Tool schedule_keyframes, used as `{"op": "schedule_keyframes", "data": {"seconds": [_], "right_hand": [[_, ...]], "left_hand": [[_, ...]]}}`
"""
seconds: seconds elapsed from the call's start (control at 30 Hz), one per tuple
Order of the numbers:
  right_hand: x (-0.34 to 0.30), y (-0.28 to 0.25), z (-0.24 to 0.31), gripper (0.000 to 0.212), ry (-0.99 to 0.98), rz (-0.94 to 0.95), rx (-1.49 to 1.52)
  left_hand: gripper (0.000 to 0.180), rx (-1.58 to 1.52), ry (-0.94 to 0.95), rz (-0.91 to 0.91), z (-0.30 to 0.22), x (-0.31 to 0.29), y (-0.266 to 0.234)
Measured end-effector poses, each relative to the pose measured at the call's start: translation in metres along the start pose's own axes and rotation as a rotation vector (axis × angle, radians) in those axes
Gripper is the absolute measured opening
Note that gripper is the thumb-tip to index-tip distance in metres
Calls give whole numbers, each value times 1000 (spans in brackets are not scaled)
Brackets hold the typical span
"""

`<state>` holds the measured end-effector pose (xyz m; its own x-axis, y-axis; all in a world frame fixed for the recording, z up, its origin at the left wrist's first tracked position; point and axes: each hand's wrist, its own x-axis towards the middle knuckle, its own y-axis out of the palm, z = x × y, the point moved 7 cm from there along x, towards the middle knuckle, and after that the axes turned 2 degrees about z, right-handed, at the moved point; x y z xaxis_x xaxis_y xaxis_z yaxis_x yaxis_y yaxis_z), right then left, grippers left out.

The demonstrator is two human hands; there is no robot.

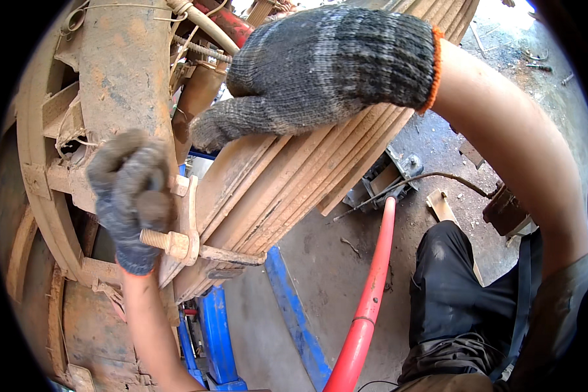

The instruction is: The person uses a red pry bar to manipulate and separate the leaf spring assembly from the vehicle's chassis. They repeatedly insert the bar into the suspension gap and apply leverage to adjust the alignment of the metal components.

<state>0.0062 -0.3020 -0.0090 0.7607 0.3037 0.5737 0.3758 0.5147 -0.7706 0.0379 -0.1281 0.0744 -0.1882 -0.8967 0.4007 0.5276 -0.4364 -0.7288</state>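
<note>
While pressed on leaf springs (287,176): right hand (326,65), open, flat. Left hand (130,196): fist closed beside U-bolt nut (176,243), contents indiscernible.

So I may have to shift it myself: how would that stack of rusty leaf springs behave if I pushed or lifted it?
Probably heavy and stiff: the leaf spring stack is many thick metal strips packed together. It likely won't slide freely, since a plate with a threaded bolt clamps it. Its rusty, dusty surface looks grippy, and the right hand rests on it gloved.
</note>
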Motion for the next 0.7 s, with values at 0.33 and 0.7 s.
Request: {"op": "schedule_keyframes", "data": {"seconds": [0.33,0.7], "right_hand": [[-18,-7,3,53,-89,-51,-32],[-11,-3,2,67,184,-85,-173]], "left_hand": [[35,486,168,104,2,-3,-24],[50,523,-11,27,2,-10,-33]]}}
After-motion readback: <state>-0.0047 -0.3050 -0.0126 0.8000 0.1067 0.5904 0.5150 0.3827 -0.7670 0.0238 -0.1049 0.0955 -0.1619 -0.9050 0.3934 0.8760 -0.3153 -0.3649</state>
